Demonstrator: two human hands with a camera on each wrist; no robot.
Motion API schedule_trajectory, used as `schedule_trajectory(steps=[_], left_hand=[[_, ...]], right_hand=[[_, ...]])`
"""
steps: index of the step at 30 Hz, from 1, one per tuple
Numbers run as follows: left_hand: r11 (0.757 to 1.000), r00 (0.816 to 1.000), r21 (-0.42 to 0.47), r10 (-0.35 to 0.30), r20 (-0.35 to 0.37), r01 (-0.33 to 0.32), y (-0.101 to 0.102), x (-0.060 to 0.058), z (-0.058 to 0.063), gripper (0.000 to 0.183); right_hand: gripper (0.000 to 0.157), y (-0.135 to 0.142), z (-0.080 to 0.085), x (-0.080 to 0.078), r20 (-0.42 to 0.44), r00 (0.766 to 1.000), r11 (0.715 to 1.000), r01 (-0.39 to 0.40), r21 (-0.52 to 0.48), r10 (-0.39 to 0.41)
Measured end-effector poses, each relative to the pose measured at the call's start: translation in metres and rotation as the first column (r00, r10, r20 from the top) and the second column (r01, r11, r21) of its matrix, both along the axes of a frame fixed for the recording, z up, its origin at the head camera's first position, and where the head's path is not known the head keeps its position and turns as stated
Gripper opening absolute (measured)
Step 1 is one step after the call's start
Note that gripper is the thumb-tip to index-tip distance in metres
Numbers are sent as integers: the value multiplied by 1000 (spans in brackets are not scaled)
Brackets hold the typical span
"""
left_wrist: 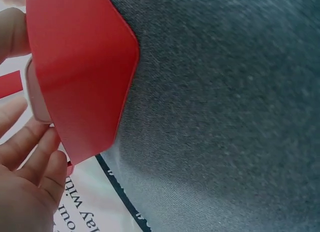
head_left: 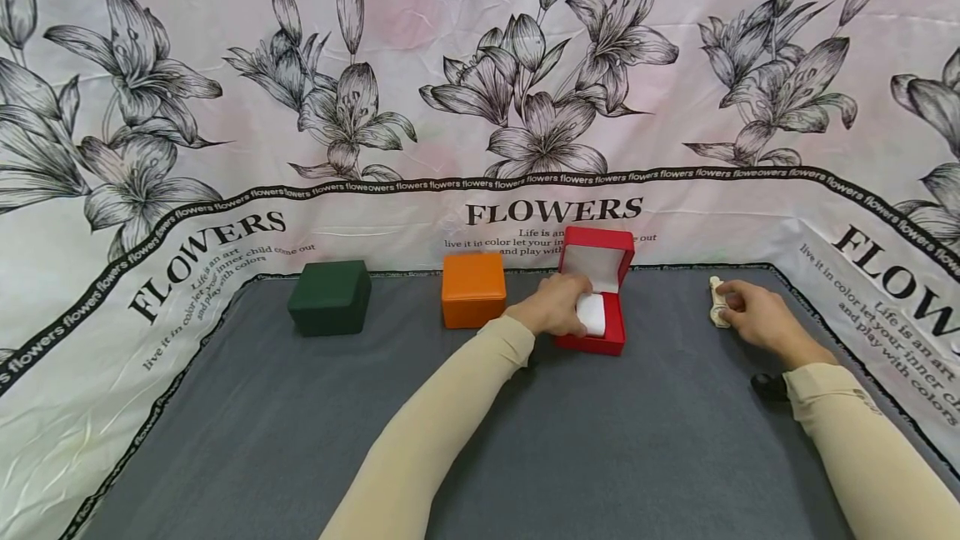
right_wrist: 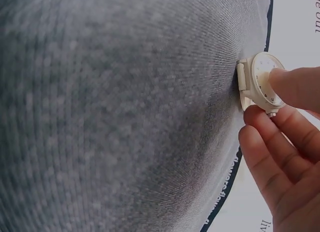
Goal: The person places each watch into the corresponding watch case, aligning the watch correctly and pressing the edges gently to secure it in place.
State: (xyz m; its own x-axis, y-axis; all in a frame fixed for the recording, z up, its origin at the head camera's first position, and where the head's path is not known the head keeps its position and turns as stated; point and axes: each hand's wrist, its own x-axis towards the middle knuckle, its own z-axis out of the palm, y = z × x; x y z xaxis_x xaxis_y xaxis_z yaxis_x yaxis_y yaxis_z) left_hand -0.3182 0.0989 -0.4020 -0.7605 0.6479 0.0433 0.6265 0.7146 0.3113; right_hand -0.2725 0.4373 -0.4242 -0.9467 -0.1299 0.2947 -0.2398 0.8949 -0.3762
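An open red watch box (head_left: 613, 332) stands with its lid raised, and a white cushion (head_left: 592, 315) sits in its base. My left hand (head_left: 551, 305) reaches into the box from the left, thumb and fingers on either side of the cushion. In the left wrist view the red box wall (left_wrist: 85, 77) hides part of the cushion (left_wrist: 40, 94). Over on the right, my right hand (head_left: 757, 315) pinches a cream-coloured wristwatch (head_left: 717, 302). Its thumb presses on the dial of the watch (right_wrist: 265, 79), and the fingers curl under the case.
Left of the red box stand a closed orange box (head_left: 473, 290) and a closed dark green box (head_left: 330, 298). All rest on a grey cloth (head_left: 600, 440). Behind it rises a white flower-printed sheet (head_left: 420, 107).
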Motion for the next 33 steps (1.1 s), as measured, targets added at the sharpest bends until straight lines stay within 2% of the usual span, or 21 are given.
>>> schedule_trajectory(steps=[6, 9, 13, 16, 22, 29, 33], left_hand=[[999, 1000, 38, -19, 5, 19, -4, 3, 0, 60], [997, 999, 70, -43, -1, 43, -6, 6, -1, 61], [991, 995, 103, -85, -57, 90, -9, 9, -1, 59], [982, 993, 161, -85, -81, 97, -12, 11, -2, 60], [934, 997, 350, -61, -45, 72, -19, 17, -2, 63], [902, 998, 428, -62, 11, 52, -26, 34, -1, 63], [866, 994, 499, -76, 78, 27, -31, 43, -4, 63]], right_hand=[[30, -5, 3, 0, -40, 999, 1000, -20, 3, 20], [28, -9, 5, 2, -34, 999, 1000, -27, -1, 27], [25, -16, 7, 7, -22, 999, 999, -40, -12, 40], [23, -23, 8, 11, -51, 997, 998, -51, -21, 50], [24, -40, 12, 20, -97, 995, 997, -38, -60, 32], [26, -66, 26, 37, -88, 996, 983, -48, -179, 33], [25, -85, 31, 47, -127, 990, 972, -87, -219, 60]])
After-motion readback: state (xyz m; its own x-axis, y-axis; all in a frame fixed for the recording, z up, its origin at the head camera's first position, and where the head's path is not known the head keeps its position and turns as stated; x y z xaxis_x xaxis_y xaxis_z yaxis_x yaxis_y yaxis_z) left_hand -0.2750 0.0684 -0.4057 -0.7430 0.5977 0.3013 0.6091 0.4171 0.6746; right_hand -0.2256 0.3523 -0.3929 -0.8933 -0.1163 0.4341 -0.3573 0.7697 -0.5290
